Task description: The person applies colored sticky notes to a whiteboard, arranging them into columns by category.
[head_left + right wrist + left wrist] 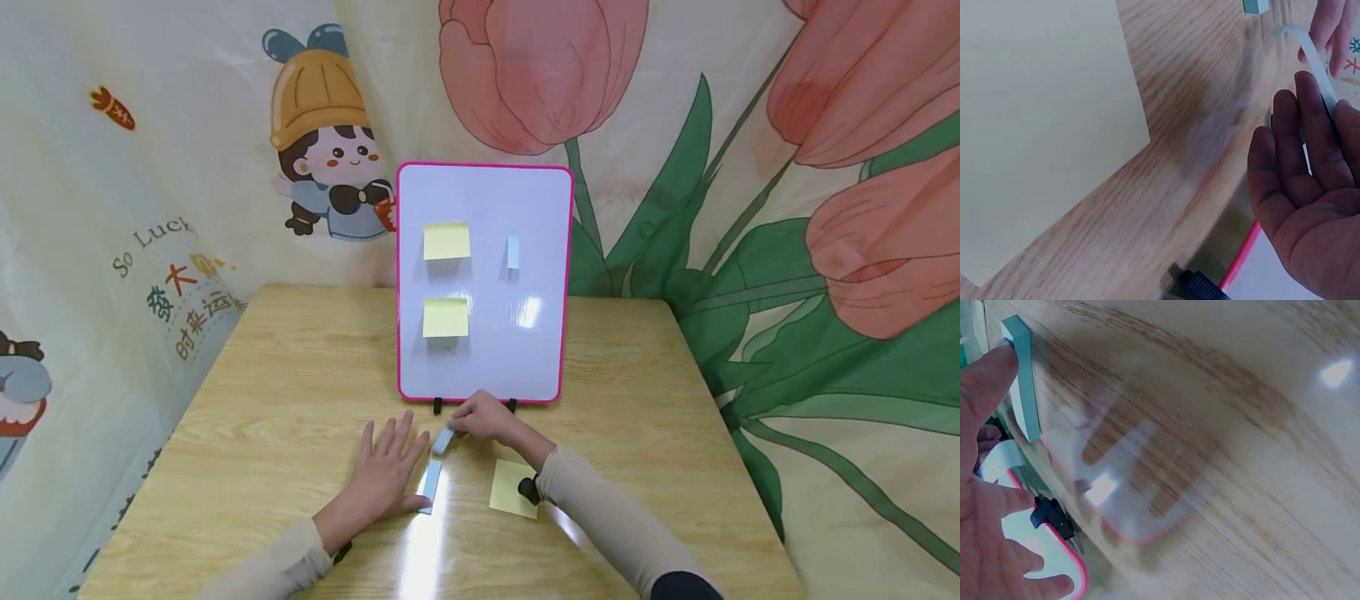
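My left hand [380, 477] lies over the table with its fingers spread. Its thumb presses the near end of a narrow pad of blue sticky notes [432, 482]; in the left wrist view the pad [1026, 384] shows its thickness under the thumb. Just beyond the pad, my right hand [486, 418] pinches a single blue sticky strip [443, 440] between thumb and index finger. The strip [1316, 65] looks curved at its free end in the right wrist view, where the other fingers of the right hand [1310, 187] are extended.
A pink-framed whiteboard [487, 367] stands upright behind the hands on black feet [437, 407]. Two yellow sticky notes [446, 241] and one blue strip [513, 248] are stuck on it. A yellow note pad [508, 492] lies on the wooden table [315, 350] below the right wrist.
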The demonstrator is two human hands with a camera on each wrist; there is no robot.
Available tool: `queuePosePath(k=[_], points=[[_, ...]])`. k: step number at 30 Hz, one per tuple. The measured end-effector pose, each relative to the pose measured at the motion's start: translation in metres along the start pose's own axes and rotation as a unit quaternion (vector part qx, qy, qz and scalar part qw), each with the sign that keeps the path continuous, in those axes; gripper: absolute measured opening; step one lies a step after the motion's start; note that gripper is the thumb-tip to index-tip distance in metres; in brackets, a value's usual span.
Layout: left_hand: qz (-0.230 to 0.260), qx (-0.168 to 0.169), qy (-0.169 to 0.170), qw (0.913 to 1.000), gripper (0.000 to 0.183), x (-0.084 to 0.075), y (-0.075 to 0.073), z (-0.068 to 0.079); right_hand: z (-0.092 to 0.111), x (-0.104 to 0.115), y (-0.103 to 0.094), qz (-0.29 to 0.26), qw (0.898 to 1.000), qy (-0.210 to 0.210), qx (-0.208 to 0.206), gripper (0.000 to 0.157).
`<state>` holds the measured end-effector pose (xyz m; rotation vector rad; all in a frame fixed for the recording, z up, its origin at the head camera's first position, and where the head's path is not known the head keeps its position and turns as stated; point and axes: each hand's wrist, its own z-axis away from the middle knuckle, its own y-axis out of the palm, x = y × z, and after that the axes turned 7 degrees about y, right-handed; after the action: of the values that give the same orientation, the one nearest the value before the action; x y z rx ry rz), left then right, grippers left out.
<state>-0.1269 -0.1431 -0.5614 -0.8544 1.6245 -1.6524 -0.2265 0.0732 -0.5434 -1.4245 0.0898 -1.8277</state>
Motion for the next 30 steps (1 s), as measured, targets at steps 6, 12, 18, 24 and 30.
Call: queuePosePath(k=[6,12,18,24,30], points=[[0.006,0.003,-0.009,0.9999,0.105,0.002,0.003,0.003,0.004,0.0,-0.007,-0.026,0.999,-0.008,0.024,0.017],[0.024,-0.004,-0.019,0.9995,0.102,0.008,0.009,0.008,0.013,0.007,-0.022,-0.02,1.0,-0.008,0.022,0.02],[0.033,0.002,-0.027,0.9991,0.101,0.017,0.005,0.007,0.018,0.012,-0.038,0.007,1.0,-0.018,0.007,0.02],[0.067,-0.029,-0.07,0.9949,0.084,0.029,-0.01,0.004,0.023,0.013,-0.055,0.023,0.999,-0.019,0.013,0.021],[0.092,-0.05,-0.1,0.9895,0.078,0.044,-0.023,-0.001,0.026,0.023,-0.08,0.052,0.999,-0.003,0.004,0.021]])
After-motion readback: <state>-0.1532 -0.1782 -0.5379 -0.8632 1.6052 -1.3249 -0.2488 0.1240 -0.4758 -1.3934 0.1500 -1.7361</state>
